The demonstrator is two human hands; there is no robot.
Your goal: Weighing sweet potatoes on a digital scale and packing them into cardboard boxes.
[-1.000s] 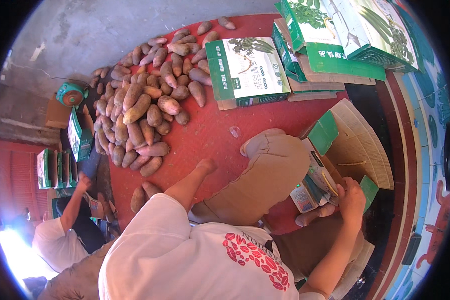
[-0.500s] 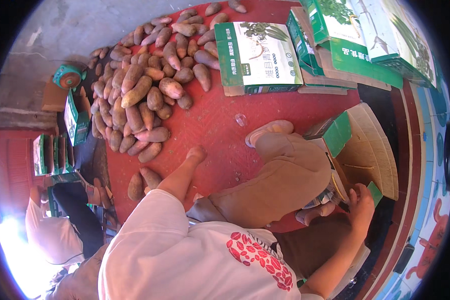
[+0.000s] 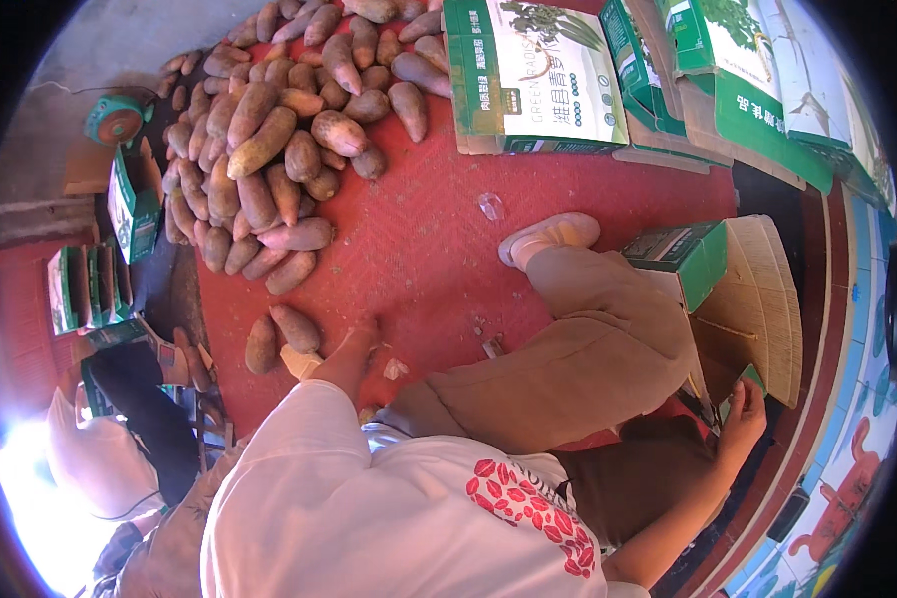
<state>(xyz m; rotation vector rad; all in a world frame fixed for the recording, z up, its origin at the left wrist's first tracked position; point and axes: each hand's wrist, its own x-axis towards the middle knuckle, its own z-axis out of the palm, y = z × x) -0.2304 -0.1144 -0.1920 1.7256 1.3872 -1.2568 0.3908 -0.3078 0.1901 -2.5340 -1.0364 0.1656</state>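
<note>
My left hand (image 3: 364, 337) is over the red floor covering, right of two loose brownish, radish-like roots (image 3: 295, 329). Its fingers are smeared and hard to read. On the right, my right hand (image 3: 744, 414) has curled fingers against a small green flap (image 3: 754, 377) of an open cardboard carton (image 3: 757, 309). That carton stands beside my bent leg, its inside partly visible. A large heap of the same roots (image 3: 259, 169) lies at the upper left.
Flattened green-and-white cartons (image 3: 538, 80) lie along the far side. Clear plastic scraps (image 3: 490, 206) litter the red mat (image 3: 419, 239). A green round device (image 3: 118, 122) and upright cartons (image 3: 136, 204) stand at the left. Another person (image 3: 105, 453) is at the lower left.
The view has shifted slightly. My left hand has drawn back toward me, nearer the two loose roots. My right hand stays at the carton's flap, its fingers now closer together.
</note>
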